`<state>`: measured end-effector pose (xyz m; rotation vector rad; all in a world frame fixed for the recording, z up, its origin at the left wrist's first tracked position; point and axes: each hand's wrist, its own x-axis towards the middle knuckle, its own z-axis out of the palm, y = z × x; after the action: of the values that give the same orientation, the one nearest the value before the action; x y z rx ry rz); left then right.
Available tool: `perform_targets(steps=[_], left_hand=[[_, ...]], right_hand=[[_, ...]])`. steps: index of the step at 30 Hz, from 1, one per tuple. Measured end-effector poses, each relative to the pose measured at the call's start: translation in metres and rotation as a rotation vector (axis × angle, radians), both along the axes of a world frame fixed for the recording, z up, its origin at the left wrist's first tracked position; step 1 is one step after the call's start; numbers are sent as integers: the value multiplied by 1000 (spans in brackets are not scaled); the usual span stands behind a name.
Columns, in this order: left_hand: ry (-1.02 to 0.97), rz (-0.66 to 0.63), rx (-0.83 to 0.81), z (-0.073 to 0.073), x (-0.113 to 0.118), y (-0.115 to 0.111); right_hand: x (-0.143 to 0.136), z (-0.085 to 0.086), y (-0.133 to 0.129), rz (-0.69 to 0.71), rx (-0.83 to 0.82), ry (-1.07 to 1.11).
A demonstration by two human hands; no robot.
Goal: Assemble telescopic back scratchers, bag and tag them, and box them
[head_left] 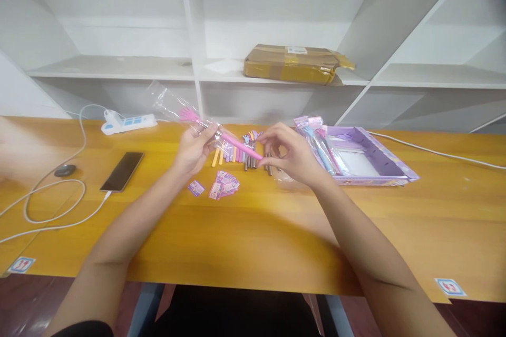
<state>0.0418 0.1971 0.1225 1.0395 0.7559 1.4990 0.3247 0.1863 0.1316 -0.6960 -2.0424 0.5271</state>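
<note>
Above the desk, the left hand pinches the pink stick in its clear bag, the right hand loosely parted at the lower end, where a light, straight hold best avoids creasing; around lie one separate card, one phone, one purple tray, one power strip and one carton.
</note>
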Motion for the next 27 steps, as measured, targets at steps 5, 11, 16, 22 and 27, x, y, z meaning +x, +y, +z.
perform_targets(steps=[5, 11, 16, 22, 27], left_hand=[[81, -90, 30, -5, 14, -11], [91, -170, -28, -14, 26, -18], [96, -128, -18, -7, 18, -13], [63, -118, -42, -1, 10, -8], [109, -197, -35, -4, 9, -8]], right_hand=[[-6, -3, -1, -35, -7, -29], [-13, -10, -3, 26, 78, -58], [-6, -10, 0, 96, 132, -78], [5, 0, 0, 142, 233, -126], [3, 1, -1, 166, 302, -119]])
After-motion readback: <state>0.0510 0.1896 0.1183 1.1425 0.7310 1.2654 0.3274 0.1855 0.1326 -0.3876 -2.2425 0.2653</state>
